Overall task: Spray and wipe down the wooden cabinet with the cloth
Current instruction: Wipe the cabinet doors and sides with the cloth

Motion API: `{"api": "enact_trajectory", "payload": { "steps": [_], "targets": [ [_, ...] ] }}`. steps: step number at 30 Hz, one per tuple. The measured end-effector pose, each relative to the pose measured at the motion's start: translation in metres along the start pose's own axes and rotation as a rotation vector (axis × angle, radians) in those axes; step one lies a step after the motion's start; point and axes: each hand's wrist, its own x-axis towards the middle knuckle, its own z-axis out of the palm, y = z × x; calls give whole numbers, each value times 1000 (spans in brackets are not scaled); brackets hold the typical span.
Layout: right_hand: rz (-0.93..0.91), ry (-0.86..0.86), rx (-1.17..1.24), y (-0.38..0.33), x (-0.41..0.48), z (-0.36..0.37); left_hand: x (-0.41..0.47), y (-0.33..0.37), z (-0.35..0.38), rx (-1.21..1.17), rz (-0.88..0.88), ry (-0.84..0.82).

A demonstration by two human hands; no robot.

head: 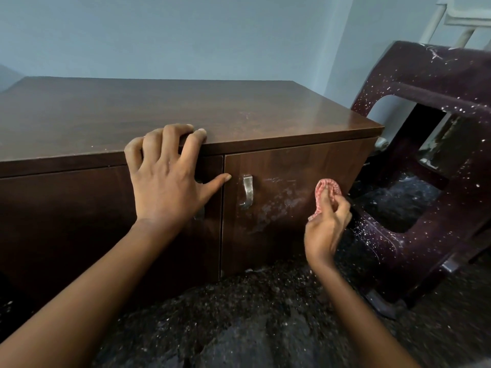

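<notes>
Cloth [327,187], red-and-white and bunched, is pinched in the right hand [325,229] and held up to the right door of the wooden cabinet [186,107], near that door's right edge, beside whitish smears [279,205]. The left hand [170,179] hooks curled fingers over the top's front edge, with its thumb stretched toward the metal handle [247,191]. A paint-flecked dark chair [430,75] stands past the cabinet's right end.

Cabinet [186,110]: dk brown wood grain, lighter brown sheen on top twd the rt. Rt door [292,160] has whitish-grey smears & streaks. Handle [247,191]: silver metal. Cloth [328,185]: red/pink & white, fine check or stripe, can't tell which. Chair [438,75]: dk purple-maroon w/ white specks & splatter. Wall [186,35]: plain pale blue-grey. Floor [265,314]: black w/ fine white speckle. Frame [457,19] top rt: off-white.
</notes>
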Motion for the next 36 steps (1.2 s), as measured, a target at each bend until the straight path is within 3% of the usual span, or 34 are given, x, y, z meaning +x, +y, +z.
{"api": "enact_trajectory", "payload": {
  "steps": [2, 5, 6, 10, 14, 18, 22, 25, 26, 29, 33, 36],
  "targets": [
    [-76, -24, -4, -24, -1, 1, 0, -1, 0, 1, 4, 8],
    [-406, -87, -154, -36, -10, -1, -1, 0, 0, 0, 10, 10],
    [-426, -85, -183, -31, -7, -3, -1, 0, 0, -4, 9, 8],
    [-91, 29, -122, -30, 8, -6, 0, 0, 0, -7, -1, 1],
    [-450, -127, -299, -27, 1, -15, -1, 0, 0, -10, 2, 4],
    [-142, -26, -232, -29, 11, -17, -1, 0, 0, -13, -4, -10],
    [-511, -145, -325, -33, -1, -19, -1, 1, 0, -9, -2, -9],
    [-183, -65, -198, -38, 7, -17, 0, 1, 0, -10, -9, -13],
    [-168, -57, -196, -42, 5, -16, 0, 1, 0, -8, -9, -12],
    [-427, -121, -280, -43, 0, -17, 0, 1, 0, -2, -4, -5],
    [-166, -40, -120, -60, 4, -16, 0, 1, 0, -6, -12, -6],
    [-494, -118, -261, -66, -17, -12, -1, 1, 1, -6, -15, -7]
  ]
}}
